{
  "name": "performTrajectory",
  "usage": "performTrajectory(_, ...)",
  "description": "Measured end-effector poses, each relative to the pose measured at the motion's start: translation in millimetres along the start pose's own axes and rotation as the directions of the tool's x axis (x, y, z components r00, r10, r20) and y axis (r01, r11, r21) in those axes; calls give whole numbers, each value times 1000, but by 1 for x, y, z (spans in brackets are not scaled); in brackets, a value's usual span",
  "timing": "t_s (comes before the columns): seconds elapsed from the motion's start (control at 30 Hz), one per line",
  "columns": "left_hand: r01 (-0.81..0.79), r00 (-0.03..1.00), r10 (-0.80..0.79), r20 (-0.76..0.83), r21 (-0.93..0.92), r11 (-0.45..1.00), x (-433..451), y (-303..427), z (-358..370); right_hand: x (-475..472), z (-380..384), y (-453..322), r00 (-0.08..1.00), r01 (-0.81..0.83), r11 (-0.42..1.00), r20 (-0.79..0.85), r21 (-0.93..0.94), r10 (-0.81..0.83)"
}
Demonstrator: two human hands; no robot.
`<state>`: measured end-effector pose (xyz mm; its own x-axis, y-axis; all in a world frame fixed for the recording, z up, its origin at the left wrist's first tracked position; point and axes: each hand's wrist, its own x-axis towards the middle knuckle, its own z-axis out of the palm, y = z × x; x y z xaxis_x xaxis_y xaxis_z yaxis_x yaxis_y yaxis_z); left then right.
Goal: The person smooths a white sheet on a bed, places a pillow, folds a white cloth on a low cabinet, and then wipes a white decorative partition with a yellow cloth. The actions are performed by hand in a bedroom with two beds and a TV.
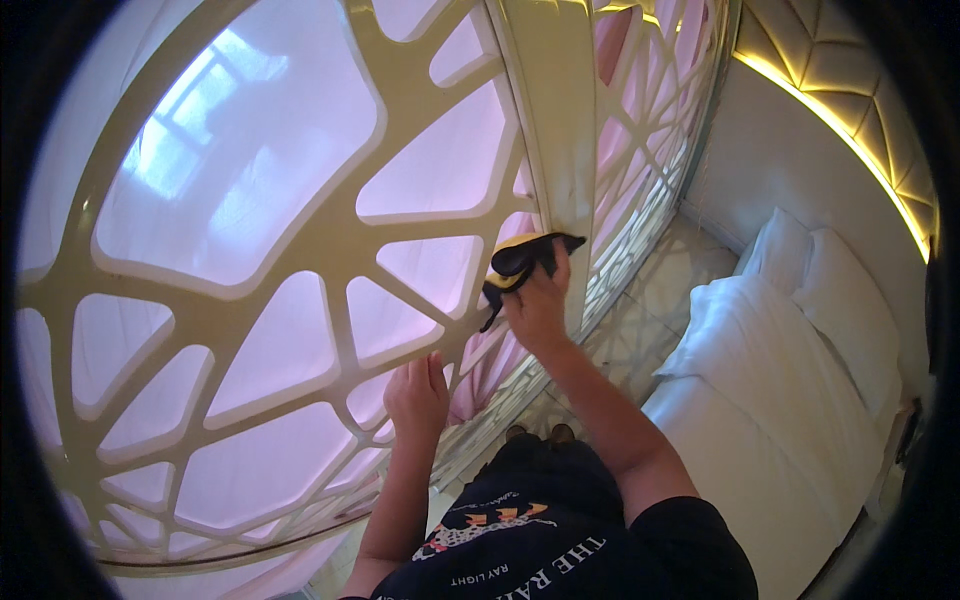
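Observation:
A folded black-and-yellow cloth [517, 259] is bunched in my right hand [536, 304]. It lies against the cream lattice screen [322, 217], where the openwork meets a broad upright post [559, 150]. Lower and to the left, my left hand [416, 394] is at a strut of the same lattice, its fingers close together. Its fingertips are partly hidden, so I cannot tell whether they grip the strut. Behind the openings hangs pale pink-white fabric [427, 169], and the large upper opening shows a glossy window reflection.
To the right stands a bed [757, 450] with white bedding and pillows [847, 285]. A tiled floor [637, 322] runs between bed and screen. Beyond the post, more lattice [637, 135] curves away. A padded wall panel [847, 82] has a yellow light strip along its edge.

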<state>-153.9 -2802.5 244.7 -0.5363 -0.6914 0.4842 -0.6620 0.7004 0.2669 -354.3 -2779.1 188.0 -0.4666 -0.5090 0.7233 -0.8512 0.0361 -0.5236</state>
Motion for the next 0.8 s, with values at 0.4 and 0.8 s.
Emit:
performTrajectory(0.4,-73,997,73,-36,-5,997,-3,-1,-4,-59,29,7,948,-317,830,138,459,286)
performTrajectory(0.8,-243,950,235,-208,-15,970,-26,18,-1,-107,66,-14,836,-456,588,96,667,540)
